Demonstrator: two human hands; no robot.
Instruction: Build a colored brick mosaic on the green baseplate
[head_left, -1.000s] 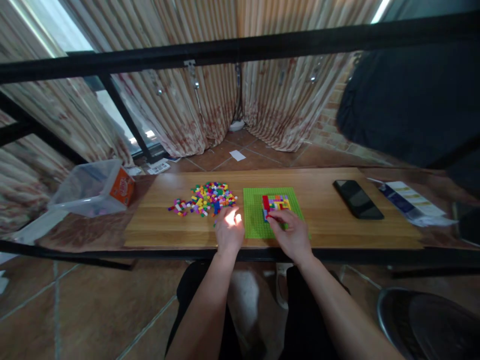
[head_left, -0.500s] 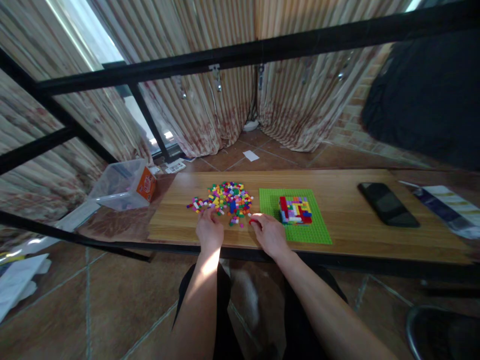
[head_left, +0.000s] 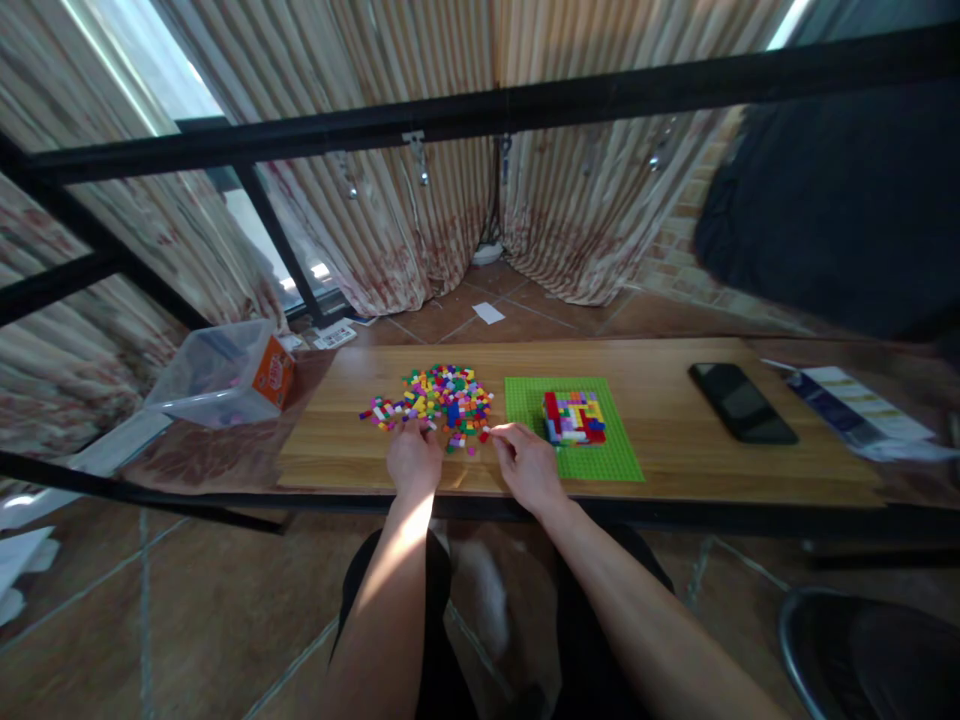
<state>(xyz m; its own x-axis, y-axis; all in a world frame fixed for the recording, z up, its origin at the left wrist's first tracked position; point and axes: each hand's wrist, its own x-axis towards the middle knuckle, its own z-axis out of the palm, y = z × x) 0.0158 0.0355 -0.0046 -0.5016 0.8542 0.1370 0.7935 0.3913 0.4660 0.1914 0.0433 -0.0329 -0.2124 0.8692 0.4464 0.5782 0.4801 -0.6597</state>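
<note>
A loose pile of small multicoloured toy bricks (head_left: 452, 405) lies left of the middle of the wooden tabletop. My left hand (head_left: 415, 460) rests at the near edge of this pile, fingers a little apart and touching the bricks, with no held brick visible. To the right of the pile is my right hand (head_left: 529, 468), its index finger stretched out towards a small red brick (head_left: 485, 435) by the fingertips. Beyond that hand, a green studded baseplate (head_left: 615, 462) carries a low block built from coloured bricks (head_left: 576, 418), with red along its left side.
A black phone (head_left: 741, 402) lies on the right of the tabletop (head_left: 667, 400), beside a printed packet (head_left: 855, 410). On the left stands a clear plastic box (head_left: 214, 385) with an orange label. A black metal bar (head_left: 465, 112) crosses the view above the table.
The red brick, earlier between my right fingertips, now sits just left of them, and those fingers have loosened. My left hand stays at the pile's edge. The whole view has shifted slightly.
</note>
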